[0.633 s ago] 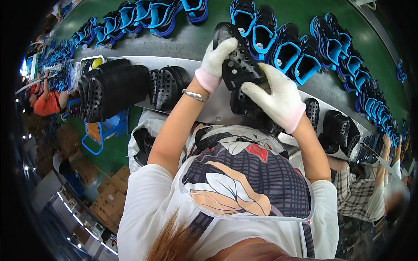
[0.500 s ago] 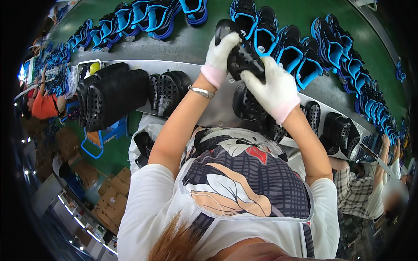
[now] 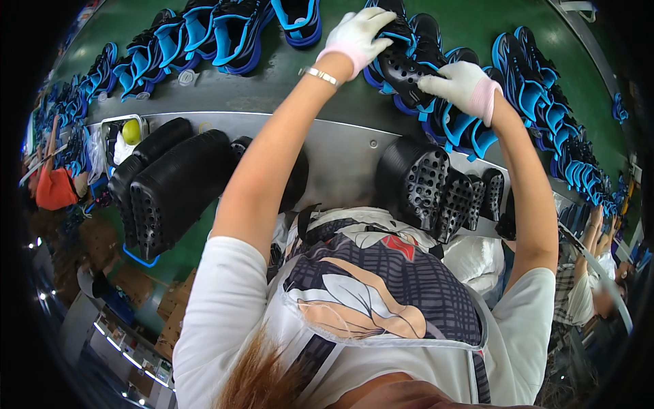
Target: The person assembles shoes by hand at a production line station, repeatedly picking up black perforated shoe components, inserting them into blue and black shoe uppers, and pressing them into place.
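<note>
A black perforated shoe form [image 3: 403, 73], shaped like a sole, is tilted among the black and blue shoes. My right hand [image 3: 464, 86], in a white glove, grips its near right end with the thumb across it. Just beyond, my gloved left hand [image 3: 354, 34] has its fingers and thumb around the upper of a black shoe [image 3: 398, 27] with bright blue lining. The fingertips are partly hidden there. Beneath the form, more shoes are partly covered by it and by my right hand.
Rows of black and blue shoes [image 3: 242, 31] stand on a green belt [image 3: 436, 126]. Black perforated forms [image 3: 412, 170] lie along the metal ledge [image 3: 340, 153], with longer ones [image 3: 180, 180] at left beside a tray [image 3: 139, 123] holding a yellow-green round thing. Other people are at both sides.
Both hands have moved away from me, from above the ledge to the shoes. My left hand has let go of the form and reached a shoe; the right still holds the form.
</note>
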`<action>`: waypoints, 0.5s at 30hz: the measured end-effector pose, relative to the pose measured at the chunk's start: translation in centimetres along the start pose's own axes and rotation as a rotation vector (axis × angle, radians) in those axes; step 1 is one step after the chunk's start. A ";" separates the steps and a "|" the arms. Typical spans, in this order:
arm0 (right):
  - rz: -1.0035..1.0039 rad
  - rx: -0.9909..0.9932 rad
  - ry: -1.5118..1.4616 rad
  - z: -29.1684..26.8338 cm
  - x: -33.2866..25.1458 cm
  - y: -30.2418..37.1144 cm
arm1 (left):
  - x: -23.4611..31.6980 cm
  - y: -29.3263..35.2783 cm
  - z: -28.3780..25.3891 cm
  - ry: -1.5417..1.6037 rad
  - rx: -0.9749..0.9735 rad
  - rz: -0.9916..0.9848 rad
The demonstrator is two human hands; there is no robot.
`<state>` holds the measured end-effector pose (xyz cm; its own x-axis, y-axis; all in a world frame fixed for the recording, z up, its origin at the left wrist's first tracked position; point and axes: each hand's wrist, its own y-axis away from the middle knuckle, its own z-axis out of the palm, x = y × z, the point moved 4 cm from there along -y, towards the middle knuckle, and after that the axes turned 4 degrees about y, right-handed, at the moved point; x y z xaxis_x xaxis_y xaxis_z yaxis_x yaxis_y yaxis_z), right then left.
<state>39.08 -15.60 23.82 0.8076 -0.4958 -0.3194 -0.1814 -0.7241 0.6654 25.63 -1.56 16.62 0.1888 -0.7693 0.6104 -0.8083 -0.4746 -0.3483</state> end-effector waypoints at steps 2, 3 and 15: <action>0.029 -0.027 0.027 -0.5 0.8 -1.5 | -1.6 -2.3 1.6 0.080 -0.166 -0.162; 0.081 -0.068 -0.022 -1.0 0.2 -1.6 | -3.4 -2.9 2.1 0.085 -0.128 -0.202; 0.208 0.150 0.400 1.2 -5.9 -8.6 | 0.2 -3.0 -3.7 0.201 -0.159 -0.502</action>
<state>35.22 -6.99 19.16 0.8927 -0.4357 0.1146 -0.4176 -0.7047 0.5737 26.07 1.31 20.38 0.4748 -0.3614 0.8025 -0.7235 -0.6794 0.1221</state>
